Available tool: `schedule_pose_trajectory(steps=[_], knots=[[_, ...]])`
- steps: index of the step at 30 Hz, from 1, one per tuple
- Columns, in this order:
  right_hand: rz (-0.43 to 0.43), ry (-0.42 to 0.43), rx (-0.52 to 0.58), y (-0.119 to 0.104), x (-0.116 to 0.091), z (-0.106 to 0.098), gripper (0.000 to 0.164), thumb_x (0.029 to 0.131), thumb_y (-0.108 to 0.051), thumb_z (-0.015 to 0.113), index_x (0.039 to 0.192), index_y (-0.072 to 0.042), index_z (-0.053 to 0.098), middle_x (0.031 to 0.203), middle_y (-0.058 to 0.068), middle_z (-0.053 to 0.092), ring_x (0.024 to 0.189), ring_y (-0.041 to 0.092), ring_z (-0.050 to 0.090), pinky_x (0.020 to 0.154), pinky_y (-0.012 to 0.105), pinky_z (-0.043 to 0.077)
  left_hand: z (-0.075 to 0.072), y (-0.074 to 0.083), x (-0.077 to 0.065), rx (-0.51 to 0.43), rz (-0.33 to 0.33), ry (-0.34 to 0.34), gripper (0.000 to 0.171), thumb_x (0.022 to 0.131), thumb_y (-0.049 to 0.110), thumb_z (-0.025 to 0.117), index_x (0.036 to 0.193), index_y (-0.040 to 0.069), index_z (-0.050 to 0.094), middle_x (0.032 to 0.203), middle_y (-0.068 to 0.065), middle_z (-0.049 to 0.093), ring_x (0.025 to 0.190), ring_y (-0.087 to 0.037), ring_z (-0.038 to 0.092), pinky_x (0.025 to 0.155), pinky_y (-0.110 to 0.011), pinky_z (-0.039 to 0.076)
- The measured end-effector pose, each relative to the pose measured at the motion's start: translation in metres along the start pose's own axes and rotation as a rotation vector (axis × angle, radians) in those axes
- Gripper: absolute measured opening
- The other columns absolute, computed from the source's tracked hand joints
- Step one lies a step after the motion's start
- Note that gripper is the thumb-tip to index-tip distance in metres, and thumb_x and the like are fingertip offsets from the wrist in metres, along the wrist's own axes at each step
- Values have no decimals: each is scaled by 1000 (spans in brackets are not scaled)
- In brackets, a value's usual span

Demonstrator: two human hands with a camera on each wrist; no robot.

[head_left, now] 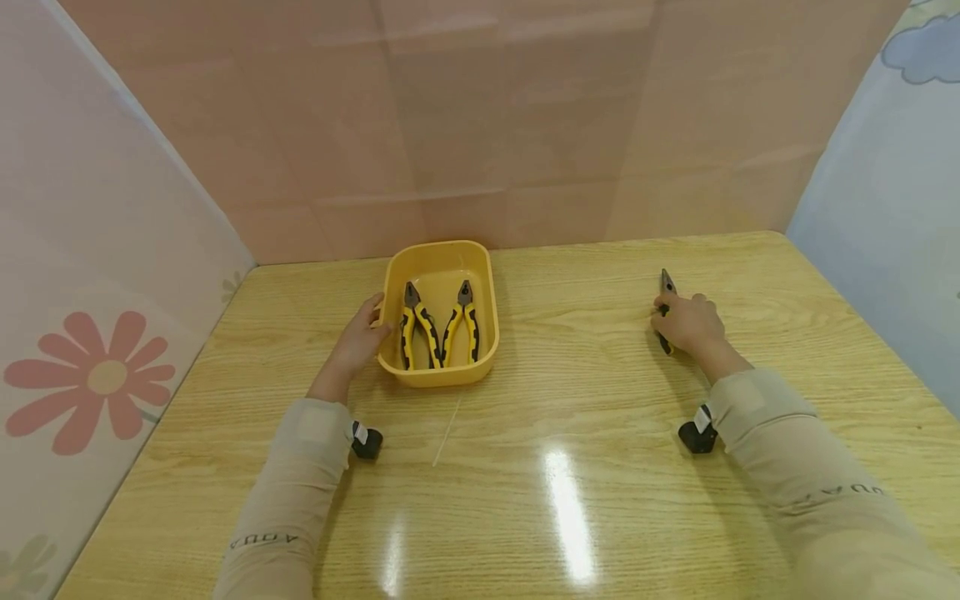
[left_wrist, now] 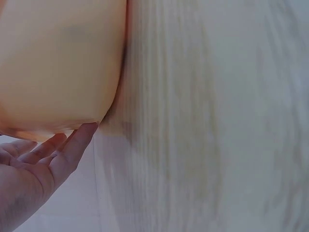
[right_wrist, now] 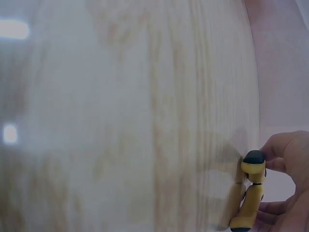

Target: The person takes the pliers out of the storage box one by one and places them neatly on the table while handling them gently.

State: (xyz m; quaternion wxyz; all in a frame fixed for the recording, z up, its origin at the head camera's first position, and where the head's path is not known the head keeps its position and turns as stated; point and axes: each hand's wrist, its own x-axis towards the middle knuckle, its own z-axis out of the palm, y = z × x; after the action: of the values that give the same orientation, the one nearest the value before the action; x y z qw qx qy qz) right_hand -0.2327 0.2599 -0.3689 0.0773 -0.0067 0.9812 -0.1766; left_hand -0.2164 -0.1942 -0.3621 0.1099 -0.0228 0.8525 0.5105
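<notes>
On the left side of the table stands a yellow plastic bin (head_left: 450,377). Two pairs of pliers with yellow and black handles lie inside it, the left pliers (head_left: 408,333) beside the right pliers (head_left: 453,329), their handles spread. My left hand (head_left: 357,342) touches the bin's left side; the left wrist view shows its fairly straight fingers (left_wrist: 72,150) against the outer wall. Far to the right, my right hand (head_left: 692,323) grips a third pair of pliers (head_left: 668,283) with dark jaws pointing away. Its yellow-black handle ends (right_wrist: 252,200) show between thumb and fingers in the right wrist view.
The wood-grain table (head_left: 570,375) ends at a pinkish back panel (head_left: 525,125). Printed side panels stand left and right. A thin pale strip (head_left: 447,432) lies in front of the bin. Each wrist wears a small black camera (head_left: 698,432).
</notes>
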Motion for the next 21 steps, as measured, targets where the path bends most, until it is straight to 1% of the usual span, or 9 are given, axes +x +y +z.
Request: schedule_pose_trajectory(steps=[4, 10, 15, 21], knots=[[8, -1, 13, 0, 0, 0, 43, 86, -23, 36, 123, -1, 39, 107, 41, 31, 92, 51, 31, 49, 41, 35, 0, 1, 0, 2, 5, 4, 57, 92, 17, 39, 140, 19, 7, 138, -16, 21, 120, -33, 29, 91, -45, 33], [20, 7, 23, 0, -3, 0, 43, 87, -22, 36, 123, 0, 39, 106, 41, 28, 89, 49, 30, 50, 40, 34, 1, 2, 1, 14, 0, 3, 57, 92, 17, 39, 140, 19, 7, 138, -16, 20, 120, -33, 28, 91, -45, 32], [32, 11, 41, -1, -5, -1, 44, 87, -22, 37, 124, 1, 38, 106, 41, 26, 88, 47, 28, 51, 41, 33, 2, 3, 3, 3, -10, -1, 58, 92, 17, 39, 140, 20, 7, 138, -15, 20, 119, -33, 30, 91, -45, 33], [36, 22, 49, -3, -6, -2, 44, 86, -22, 37, 124, 1, 38, 106, 40, 25, 89, 47, 28, 50, 40, 33, 2, 3, 3, -1, 10, 2, 57, 92, 16, 39, 140, 18, 7, 138, -16, 22, 118, -34, 31, 90, -45, 34]])
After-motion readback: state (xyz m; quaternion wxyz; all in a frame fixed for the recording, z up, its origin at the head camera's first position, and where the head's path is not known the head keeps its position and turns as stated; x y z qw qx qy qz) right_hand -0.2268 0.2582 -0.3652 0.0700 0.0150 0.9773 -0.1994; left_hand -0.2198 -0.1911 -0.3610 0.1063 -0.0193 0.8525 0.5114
